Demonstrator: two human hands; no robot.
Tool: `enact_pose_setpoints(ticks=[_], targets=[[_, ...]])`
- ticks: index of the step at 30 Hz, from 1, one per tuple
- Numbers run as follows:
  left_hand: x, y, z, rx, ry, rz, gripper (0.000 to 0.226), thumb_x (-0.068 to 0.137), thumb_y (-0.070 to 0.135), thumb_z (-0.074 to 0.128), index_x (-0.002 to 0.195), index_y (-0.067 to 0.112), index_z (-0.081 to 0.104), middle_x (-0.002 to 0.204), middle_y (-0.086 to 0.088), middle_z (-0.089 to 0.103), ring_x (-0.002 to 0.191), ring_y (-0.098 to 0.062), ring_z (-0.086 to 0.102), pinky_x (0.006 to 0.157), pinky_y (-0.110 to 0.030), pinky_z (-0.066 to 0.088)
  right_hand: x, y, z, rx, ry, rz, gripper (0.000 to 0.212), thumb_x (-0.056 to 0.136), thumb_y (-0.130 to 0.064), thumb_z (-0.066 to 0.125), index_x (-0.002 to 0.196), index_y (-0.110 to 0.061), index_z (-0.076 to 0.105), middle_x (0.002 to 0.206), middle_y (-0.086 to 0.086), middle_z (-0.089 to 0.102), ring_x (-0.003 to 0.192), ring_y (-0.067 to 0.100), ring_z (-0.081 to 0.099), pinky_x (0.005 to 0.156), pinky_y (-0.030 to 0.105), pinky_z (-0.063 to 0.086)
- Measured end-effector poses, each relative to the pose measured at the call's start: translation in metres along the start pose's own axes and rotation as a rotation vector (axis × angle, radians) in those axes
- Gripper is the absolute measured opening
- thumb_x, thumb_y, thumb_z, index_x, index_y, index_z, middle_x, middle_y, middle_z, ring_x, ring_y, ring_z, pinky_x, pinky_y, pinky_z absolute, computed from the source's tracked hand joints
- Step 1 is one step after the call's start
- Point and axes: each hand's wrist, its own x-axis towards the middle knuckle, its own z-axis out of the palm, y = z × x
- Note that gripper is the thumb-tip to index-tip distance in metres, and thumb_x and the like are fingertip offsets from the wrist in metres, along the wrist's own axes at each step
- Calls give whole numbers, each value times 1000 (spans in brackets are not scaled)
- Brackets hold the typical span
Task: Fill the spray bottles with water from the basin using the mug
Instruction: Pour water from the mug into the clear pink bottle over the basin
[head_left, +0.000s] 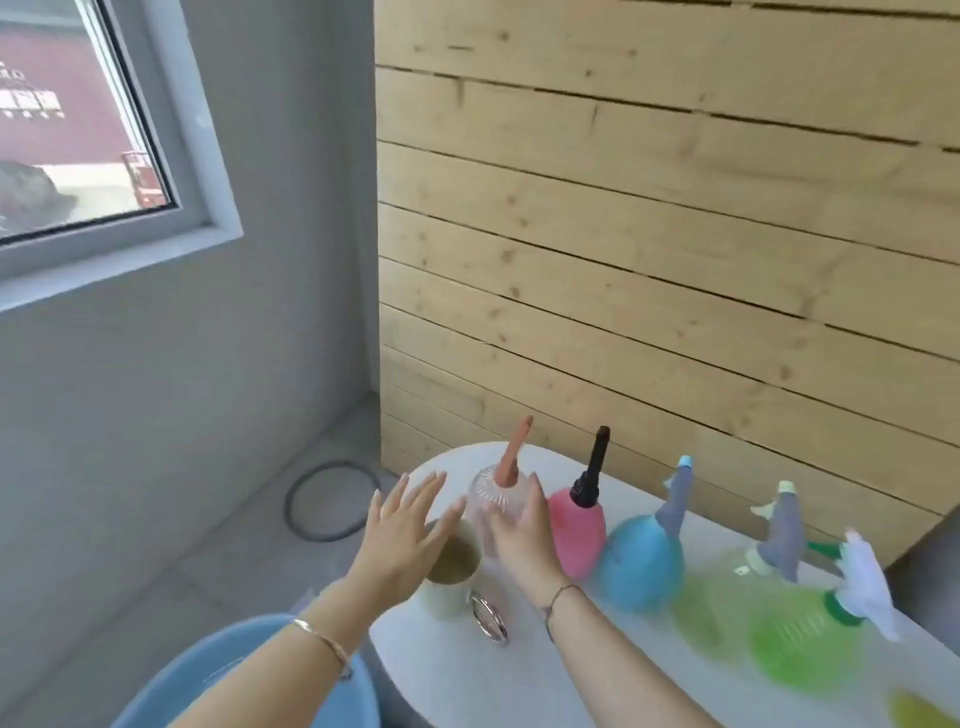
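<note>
Several spray bottles stand in a row on the white table (447, 670). Farthest left is a clear ribbed bottle (488, 499) with a brown nozzle; my right hand (522, 540) wraps its right side. Beside it stand a pink bottle (579, 535) with a black nozzle, a blue bottle (641, 566), a pale green bottle (711, 597) and a bright green bottle (800, 644) with a white sprayer. A pale green mug (449, 577) sits at the table's left end, partly under my left hand (400, 535), which hovers open with spread fingers. The blue basin (218, 680) is at the bottom left.
A wooden plank wall rises right behind the table. A metal ring (491, 621) lies on the table near the mug. A dark hoop (332, 501) lies on the grey floor to the left. A yellow object (924, 709) shows at the bottom right corner.
</note>
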Motion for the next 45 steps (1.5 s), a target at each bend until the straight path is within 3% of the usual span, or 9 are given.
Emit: enact_pose_setpoints(ticks=[5,9,16,19,24,29,32,38,45], targets=[[32,-4,16,-32,67,78,63,98,58,6,150,34,32,158,15,28,151,-10,1,120,-39,-12,35,38,14,-5,58,-88,48,95,-16,51,140,-8,34,121,-4,48,124,16,45,85,8,29],[41,-5,22,-71,81,109,82,90,64,-4,146,26,42,157,7,33,151,-9,2,119,-37,-17,53,59,18,-31,130,-190,32,93,-18,56,124,-13,54,111,-6,60,110,13,54,87,17,34],[19,4,13,-103,93,111,60,103,47,2,151,28,33,160,3,26,151,-9,1,117,-35,-16,55,34,24,-31,178,-356,20,83,-21,69,102,-18,65,99,-8,68,96,11,60,73,16,39],[6,11,2,-148,233,208,52,104,49,28,152,29,26,157,8,30,150,-9,6,118,-30,-7,46,4,17,15,219,-478,22,80,-26,72,99,-19,65,98,-8,68,95,5,60,77,15,40],[-23,41,-4,-329,341,335,118,56,60,82,153,31,20,138,18,39,128,1,37,116,-29,24,8,-43,-20,154,138,-561,10,80,-32,74,85,-25,71,76,-11,69,74,0,60,73,16,46],[-58,69,6,-441,407,323,93,58,45,91,133,36,38,120,19,55,113,-4,53,96,-25,44,-36,-53,-51,271,-24,-446,7,81,-24,74,80,-19,70,83,2,71,79,11,62,81,27,49],[-87,73,14,-587,283,292,81,60,40,92,124,35,42,114,16,60,104,0,60,88,-22,50,-62,-46,-70,305,-105,-397,5,83,-18,71,85,-15,70,86,4,71,82,13,64,84,28,49],[-129,59,28,-948,-383,231,68,73,53,75,131,24,56,125,-1,68,118,-24,62,103,-45,42,-101,-29,-102,360,-403,-283,39,86,-26,61,117,-2,62,118,10,67,113,17,61,100,29,45],[-149,78,43,-1052,-327,154,59,92,64,44,132,22,55,107,-2,73,91,-18,71,73,-29,56,-134,-19,-123,476,-283,-294,33,91,-20,55,121,-6,57,120,3,65,107,11,61,101,29,46]])
